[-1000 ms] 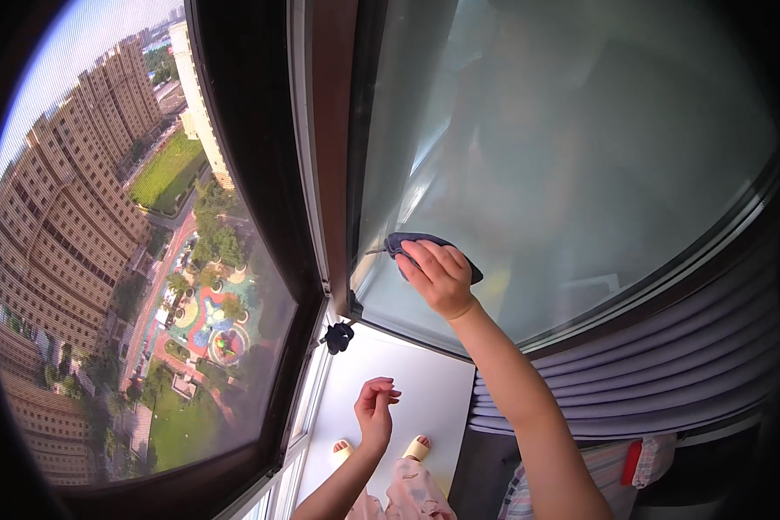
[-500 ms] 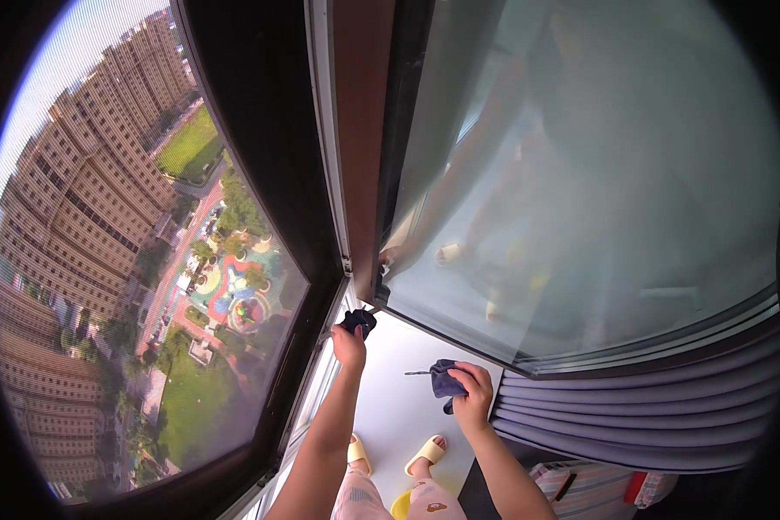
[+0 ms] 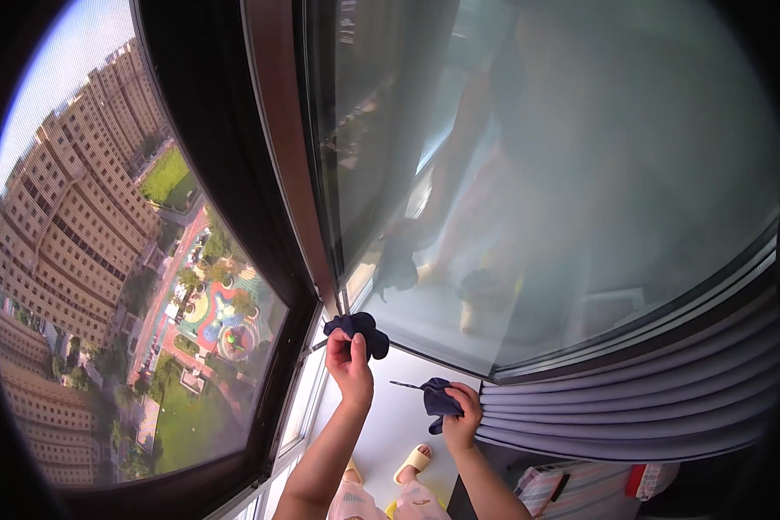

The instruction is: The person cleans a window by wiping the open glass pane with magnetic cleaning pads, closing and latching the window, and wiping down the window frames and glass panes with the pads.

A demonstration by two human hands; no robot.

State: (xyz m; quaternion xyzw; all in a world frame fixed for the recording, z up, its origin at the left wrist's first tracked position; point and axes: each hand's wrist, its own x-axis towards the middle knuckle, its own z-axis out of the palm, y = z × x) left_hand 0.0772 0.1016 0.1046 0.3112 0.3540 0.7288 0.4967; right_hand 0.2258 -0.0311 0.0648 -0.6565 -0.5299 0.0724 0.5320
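My left hand (image 3: 349, 364) is raised to the bottom corner of the window glass (image 3: 537, 182) and grips one end of a dark blue cloth (image 3: 358, 328), pressed by the window frame (image 3: 286, 173). Lower and to the right, my right hand (image 3: 461, 418) holds the cloth's other bunched end (image 3: 438, 399) away from the glass. Whether it is one cloth or two I cannot tell. A faint reflection of a person shows in the pane.
Left of the frame an open view drops to tall buildings (image 3: 69, 225) and a playground (image 3: 217, 312) far below. A white sill (image 3: 390, 433) lies under my hands. Grey pleated curtain (image 3: 633, 407) bunches at the right. My feet wear yellow slippers (image 3: 412, 464).
My right hand came down off the glass with the cloth. My left hand rose from the sill to the window's bottom corner and gripped the cloth there.
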